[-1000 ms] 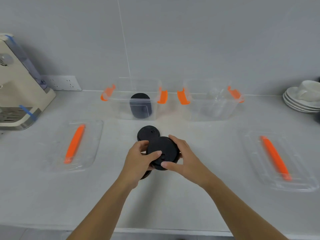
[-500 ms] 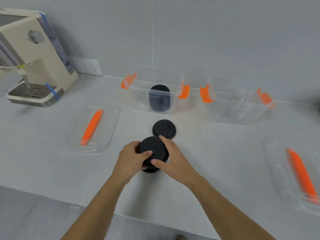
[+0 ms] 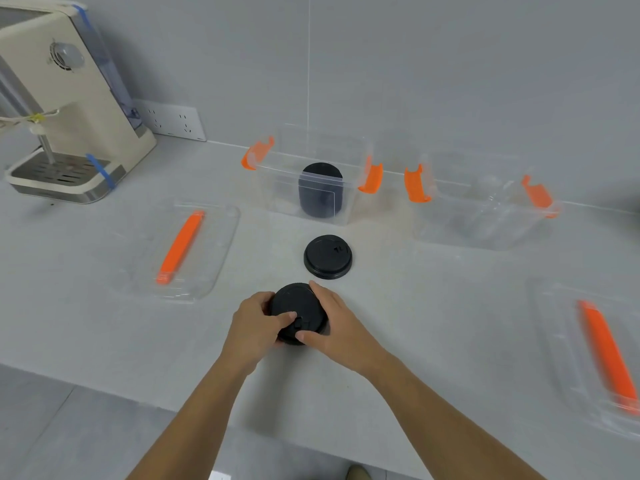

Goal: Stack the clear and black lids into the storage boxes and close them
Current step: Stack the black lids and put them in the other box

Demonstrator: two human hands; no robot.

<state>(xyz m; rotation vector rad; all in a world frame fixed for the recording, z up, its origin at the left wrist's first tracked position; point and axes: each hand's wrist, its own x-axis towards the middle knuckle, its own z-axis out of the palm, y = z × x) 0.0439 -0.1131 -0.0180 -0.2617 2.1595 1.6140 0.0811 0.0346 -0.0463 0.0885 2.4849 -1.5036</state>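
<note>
Straight ahead of both hands lay the loose black lid; the left hand and right hand together clasped a black lid stack, roughly equally near.

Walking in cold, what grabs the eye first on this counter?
Two bare hands, left hand and right hand, clasp a small stack of black lids at the counter's near middle. Just beyond lies a single black lid. Behind it, a clear storage box with bright orange latches holds a taller black stack.
</note>
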